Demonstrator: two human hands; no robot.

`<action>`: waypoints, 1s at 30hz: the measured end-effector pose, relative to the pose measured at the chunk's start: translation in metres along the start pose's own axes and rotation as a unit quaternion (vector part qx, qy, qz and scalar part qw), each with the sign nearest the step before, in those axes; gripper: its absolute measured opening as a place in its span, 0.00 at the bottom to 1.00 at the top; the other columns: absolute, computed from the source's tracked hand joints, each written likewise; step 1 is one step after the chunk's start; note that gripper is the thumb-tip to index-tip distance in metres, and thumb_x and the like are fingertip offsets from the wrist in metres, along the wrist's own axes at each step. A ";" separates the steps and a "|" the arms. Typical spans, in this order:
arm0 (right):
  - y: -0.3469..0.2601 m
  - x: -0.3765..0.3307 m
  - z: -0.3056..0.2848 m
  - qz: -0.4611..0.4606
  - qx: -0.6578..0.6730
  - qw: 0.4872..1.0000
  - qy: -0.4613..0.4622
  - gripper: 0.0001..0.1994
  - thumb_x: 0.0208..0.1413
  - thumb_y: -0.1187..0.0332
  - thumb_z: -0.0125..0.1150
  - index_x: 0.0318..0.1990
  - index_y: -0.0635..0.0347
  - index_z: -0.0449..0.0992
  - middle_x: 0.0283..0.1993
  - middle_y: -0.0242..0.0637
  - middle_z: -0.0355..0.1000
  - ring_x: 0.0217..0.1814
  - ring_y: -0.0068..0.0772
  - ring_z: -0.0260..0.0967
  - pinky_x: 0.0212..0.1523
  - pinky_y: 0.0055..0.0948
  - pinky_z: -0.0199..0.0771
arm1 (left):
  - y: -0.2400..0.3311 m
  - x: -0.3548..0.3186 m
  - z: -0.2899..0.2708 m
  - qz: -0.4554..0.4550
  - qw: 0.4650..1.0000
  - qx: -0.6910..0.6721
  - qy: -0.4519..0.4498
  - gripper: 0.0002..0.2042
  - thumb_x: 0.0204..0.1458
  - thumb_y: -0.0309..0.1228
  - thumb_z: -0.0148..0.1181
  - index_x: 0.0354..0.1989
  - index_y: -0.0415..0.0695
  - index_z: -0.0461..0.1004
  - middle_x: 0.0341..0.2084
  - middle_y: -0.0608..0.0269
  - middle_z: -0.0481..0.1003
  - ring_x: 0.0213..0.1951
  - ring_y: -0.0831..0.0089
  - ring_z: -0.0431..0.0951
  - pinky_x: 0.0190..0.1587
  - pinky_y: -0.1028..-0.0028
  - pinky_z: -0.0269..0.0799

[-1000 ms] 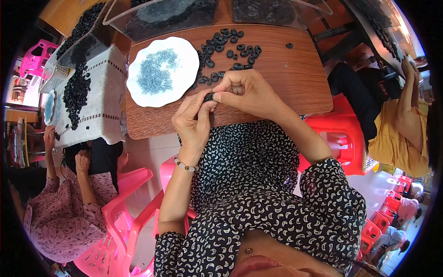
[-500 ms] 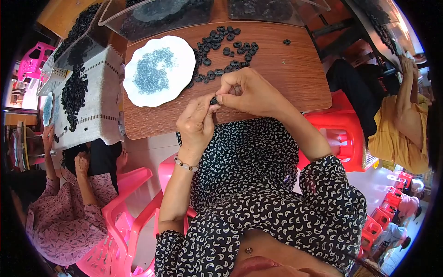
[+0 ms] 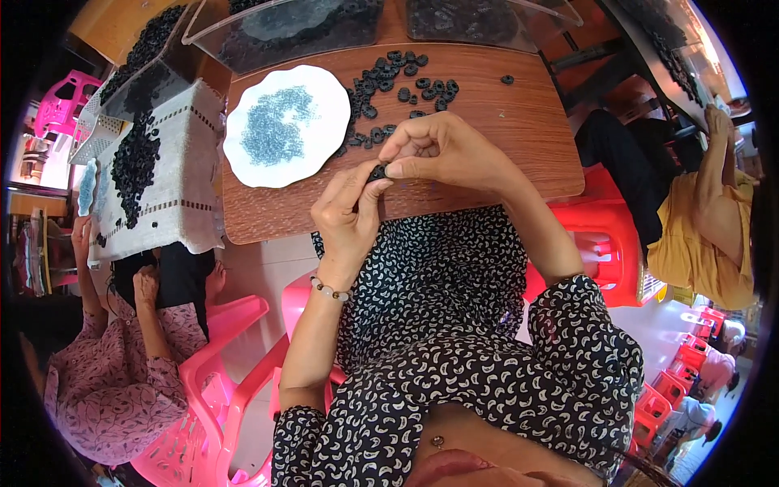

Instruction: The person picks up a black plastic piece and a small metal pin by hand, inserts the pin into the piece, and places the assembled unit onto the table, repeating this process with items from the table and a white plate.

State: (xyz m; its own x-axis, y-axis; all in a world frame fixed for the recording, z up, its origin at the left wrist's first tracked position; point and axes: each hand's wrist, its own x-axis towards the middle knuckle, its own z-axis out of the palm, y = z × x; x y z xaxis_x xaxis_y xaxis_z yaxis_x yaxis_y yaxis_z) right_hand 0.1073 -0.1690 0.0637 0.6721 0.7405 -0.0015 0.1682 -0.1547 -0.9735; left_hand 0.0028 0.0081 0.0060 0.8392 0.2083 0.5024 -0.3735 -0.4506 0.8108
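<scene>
Between the thumb and fingers of my left hand (image 3: 347, 207) is a small black ring-shaped part (image 3: 377, 172), held just above the table's front edge. My right hand (image 3: 442, 154) meets it from the right, thumb and fingertips pinched at the part; whether a tiny piece sits between them is too small to tell. Left of my hands lies a white scalloped plate (image 3: 329, 154) with many tiny grey-blue pieces (image 3: 276, 126) spread on it. More black ring-shaped parts (image 3: 381, 77) are scattered over the wooden table beyond my hands.
Clear bins (image 3: 300, 32) of black parts line the table's far edge. At left, a cloth-covered table (image 3: 191, 162) bears a black heap beside a seated person in pink (image 3: 122, 381). A person in yellow (image 3: 702, 235) works at right. Red stool (image 3: 596, 235) and pink chair (image 3: 203, 390) flank me.
My hands stay together at the black part, which has turned slightly. The right hand's fingers have shifted a little. The whole view has moved slightly.
</scene>
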 end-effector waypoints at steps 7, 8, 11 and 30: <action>-0.005 0.000 -0.002 0.033 0.035 0.999 0.006 0.21 0.62 0.54 0.68 0.48 0.66 0.82 0.39 0.34 0.81 0.41 0.20 0.76 0.43 0.22 0.75 | 0.003 -0.001 -0.002 -0.018 0.998 -0.042 0.045 0.12 0.54 0.26 0.70 0.47 0.38 0.83 0.37 0.55 0.82 0.39 0.65 0.81 0.43 0.71 0.76; -0.002 0.001 -0.002 0.042 0.039 0.998 -0.005 0.23 0.63 0.51 0.65 0.48 0.66 0.82 0.40 0.34 0.80 0.42 0.20 0.76 0.43 0.22 0.75 | 0.003 0.000 -0.001 -0.016 0.998 -0.043 0.044 0.12 0.54 0.26 0.70 0.47 0.38 0.83 0.37 0.55 0.82 0.39 0.65 0.81 0.43 0.71 0.76; 0.001 0.002 0.000 0.060 0.056 0.996 -0.047 0.26 0.66 0.46 0.59 0.48 0.66 0.82 0.41 0.35 0.80 0.42 0.21 0.75 0.43 0.23 0.75 | 0.007 -0.002 0.000 0.012 0.998 -0.012 0.057 0.13 0.52 0.28 0.72 0.46 0.41 0.84 0.42 0.58 0.79 0.41 0.64 0.77 0.45 0.69 0.74; 0.017 0.001 0.022 0.072 0.279 0.948 -0.137 0.22 0.66 0.50 0.62 0.42 0.66 0.83 0.35 0.31 0.78 0.39 0.18 0.71 0.42 0.19 0.71 | 0.007 -0.002 -0.002 0.135 0.982 0.115 0.066 0.13 0.47 0.25 0.72 0.43 0.43 0.85 0.43 0.61 0.77 0.48 0.58 0.73 0.47 0.64 0.73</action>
State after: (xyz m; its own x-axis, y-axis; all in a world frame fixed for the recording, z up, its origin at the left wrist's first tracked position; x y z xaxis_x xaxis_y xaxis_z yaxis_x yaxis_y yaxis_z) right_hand 0.0952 -0.1565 0.0426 0.4336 0.8920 -0.1277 -0.3690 0.0465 -0.9283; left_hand -0.0023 0.0061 0.0114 0.6579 0.1575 0.7365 -0.4638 -0.6857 0.5610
